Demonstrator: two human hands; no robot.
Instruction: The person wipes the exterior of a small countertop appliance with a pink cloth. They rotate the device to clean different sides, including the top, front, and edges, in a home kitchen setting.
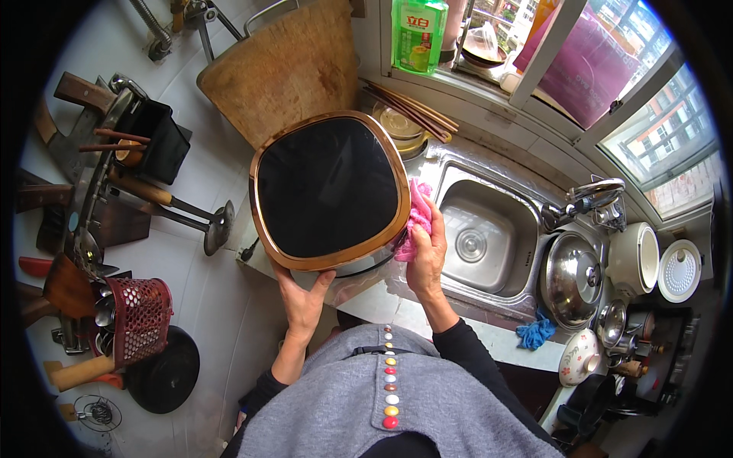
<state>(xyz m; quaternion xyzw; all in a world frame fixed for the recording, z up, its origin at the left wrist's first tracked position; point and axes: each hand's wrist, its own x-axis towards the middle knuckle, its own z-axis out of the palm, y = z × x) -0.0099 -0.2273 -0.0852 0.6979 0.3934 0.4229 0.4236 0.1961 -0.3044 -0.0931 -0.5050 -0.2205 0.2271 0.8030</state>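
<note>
A rounded-square kitchen appliance, with a glossy black top and a copper-coloured rim, is in front of me at the counter's left end. My left hand grips its near side below the rim, thumb outward and fingertips partly hidden. In my right hand is a bunched pink cloth, pressed to the appliance's right side. Just right of that hand lies the stainless steel sink. The appliance's base is mostly hidden under its top.
Behind the appliance lean a wooden cutting board and stacked bowls with chopsticks across them. A domed metal lid and a blue cloth are right of the sink. Utensils and a red basket hang on the left wall.
</note>
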